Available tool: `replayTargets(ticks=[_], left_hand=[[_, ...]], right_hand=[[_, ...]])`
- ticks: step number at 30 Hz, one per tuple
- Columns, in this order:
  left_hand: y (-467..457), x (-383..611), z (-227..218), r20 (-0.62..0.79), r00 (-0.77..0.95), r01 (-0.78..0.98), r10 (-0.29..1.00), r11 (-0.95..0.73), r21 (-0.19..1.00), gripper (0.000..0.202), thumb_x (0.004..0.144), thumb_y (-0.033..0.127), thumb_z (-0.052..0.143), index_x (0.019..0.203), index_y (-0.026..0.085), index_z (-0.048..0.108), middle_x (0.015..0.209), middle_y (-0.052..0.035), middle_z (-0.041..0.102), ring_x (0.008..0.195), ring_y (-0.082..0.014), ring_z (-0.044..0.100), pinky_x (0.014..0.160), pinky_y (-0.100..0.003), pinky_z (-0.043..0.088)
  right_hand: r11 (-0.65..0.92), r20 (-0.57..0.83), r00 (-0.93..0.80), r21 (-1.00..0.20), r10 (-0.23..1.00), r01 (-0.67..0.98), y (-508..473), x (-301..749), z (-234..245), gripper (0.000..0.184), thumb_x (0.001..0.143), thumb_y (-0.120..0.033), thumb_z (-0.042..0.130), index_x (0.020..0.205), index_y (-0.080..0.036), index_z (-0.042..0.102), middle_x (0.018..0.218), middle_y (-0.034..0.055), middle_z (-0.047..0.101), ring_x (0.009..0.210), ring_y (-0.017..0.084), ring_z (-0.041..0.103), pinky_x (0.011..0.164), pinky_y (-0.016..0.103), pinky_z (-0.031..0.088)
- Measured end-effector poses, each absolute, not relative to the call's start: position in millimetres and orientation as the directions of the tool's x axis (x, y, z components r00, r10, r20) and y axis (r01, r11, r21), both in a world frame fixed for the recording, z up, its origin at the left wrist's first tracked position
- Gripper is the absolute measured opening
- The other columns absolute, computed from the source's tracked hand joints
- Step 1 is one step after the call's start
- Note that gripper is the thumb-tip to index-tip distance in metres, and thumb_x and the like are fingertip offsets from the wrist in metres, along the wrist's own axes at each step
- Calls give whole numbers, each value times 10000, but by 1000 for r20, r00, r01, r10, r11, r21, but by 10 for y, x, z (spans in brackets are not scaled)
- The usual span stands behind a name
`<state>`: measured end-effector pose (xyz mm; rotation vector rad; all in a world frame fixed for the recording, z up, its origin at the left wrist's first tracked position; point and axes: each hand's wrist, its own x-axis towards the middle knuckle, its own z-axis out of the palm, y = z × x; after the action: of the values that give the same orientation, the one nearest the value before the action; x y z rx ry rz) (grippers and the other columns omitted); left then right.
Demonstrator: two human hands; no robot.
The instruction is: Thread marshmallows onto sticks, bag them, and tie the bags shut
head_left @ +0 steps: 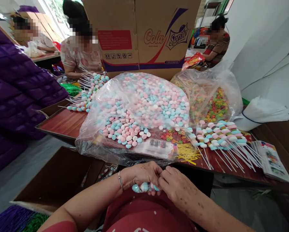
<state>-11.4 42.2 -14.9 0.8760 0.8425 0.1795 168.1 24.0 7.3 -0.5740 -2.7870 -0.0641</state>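
In front of my belly, my left hand (146, 175) is closed around a candy skewer (144, 187) of blue, white and pink pieces; its surface looks glossy, as if in clear film. My right hand (177, 183) meets the left at one end of it, fingers pinched together. What lies between those fingertips is hidden. Just beyond my hands, yellow twist ties (188, 154) lie at the table edge beside a printed packet (156, 149). A large clear bag (144, 100) spills pastel candies (125, 129) onto the table. Small ring-shaped candies (174, 136) are scattered nearby.
Finished-looking candy skewers (221, 135) lie stacked at right, more (86, 93) at left. Behind stand a bag of ring candies (209, 96) and a tall cardboard box (144, 35). An open carton (52, 180) sits low at left. Other people (81, 58) sit beyond the table.
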Motion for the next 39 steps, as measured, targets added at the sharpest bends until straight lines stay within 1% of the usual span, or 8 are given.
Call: replayTargets(ticks=[3, 7, 12, 16, 20, 31, 35, 39], left_hand=[[403, -27, -104, -544, 535, 328, 646, 434, 839, 85, 588, 111, 596, 645, 174, 588, 531, 17, 607, 424, -150, 549, 427, -245, 411], [385, 155, -140, -19, 269, 551, 963, -137, 823, 146, 709, 56, 495, 697, 177, 576, 642, -64, 628, 612, -210, 601, 607, -323, 482], [398, 293, -16, 484, 98, 460, 869, -471, 752, 229, 869, 140, 407, 963, 147, 615, 971, -144, 665, 891, -247, 584, 854, -430, 471], [426, 250, 176, 115, 18, -70, 993, -114, 991, 217, 872, 283, 515, 1036, 162, 589, 918, -52, 638, 748, -149, 552, 710, -288, 480], [499, 135, 228, -167, 175, -424, 970, 228, 877, 292, 793, 426, 648, 792, 139, 596, 618, 38, 506, 475, -60, 402, 463, -196, 335], [624, -263, 319, -295, 502, -286, 813, 478, 831, 341, 599, 349, 855, 722, 90, 671, 632, -4, 586, 560, -80, 512, 552, -209, 385], [636, -278, 328, -264, 465, -276, 845, 421, 864, 338, 583, 347, 862, 709, 104, 664, 612, 6, 579, 553, -86, 509, 553, -215, 387], [622, -187, 317, -115, 308, -149, 945, 167, 975, 221, 759, 324, 728, 738, 148, 597, 600, 18, 564, 518, -107, 522, 533, -235, 419]], right_hand=[[835, 350, -809, 116, 472, 538, 197, 1650, -1, 169, 817, -24, 471, 828, -143, 591, 763, 78, 597, 705, 216, 518, 602, 331, 412], [655, 511, -640, 183, 574, 733, 338, 1600, -43, 239, 832, 7, 391, 826, -151, 571, 720, 85, 573, 694, 222, 514, 591, 321, 408], [572, 725, -403, 15, 558, 820, 647, 1626, -5, 171, 935, -102, 402, 869, -177, 541, 730, 57, 581, 705, 198, 545, 648, 297, 449], [638, 784, -353, -70, 511, 767, 702, 1621, 84, 118, 940, -119, 440, 932, -172, 546, 790, 63, 619, 762, 186, 583, 705, 288, 473], [764, 784, -456, -38, 422, 644, 624, 1534, 138, 148, 907, -59, 468, 946, -164, 565, 784, 61, 632, 761, 181, 583, 727, 300, 480], [839, 735, -563, -14, 378, 544, 496, 1517, 125, 133, 927, -88, 485, 958, -146, 601, 774, 64, 644, 725, 183, 548, 674, 316, 467], [856, 749, -544, -60, 380, 514, 479, 1516, 84, 145, 920, -74, 478, 981, -135, 595, 792, 77, 646, 746, 190, 556, 675, 319, 467], [816, 791, -410, -186, 455, 548, 558, 1488, -23, 133, 901, -75, 501, 948, -161, 591, 766, 61, 630, 727, 180, 544, 662, 304, 454]])
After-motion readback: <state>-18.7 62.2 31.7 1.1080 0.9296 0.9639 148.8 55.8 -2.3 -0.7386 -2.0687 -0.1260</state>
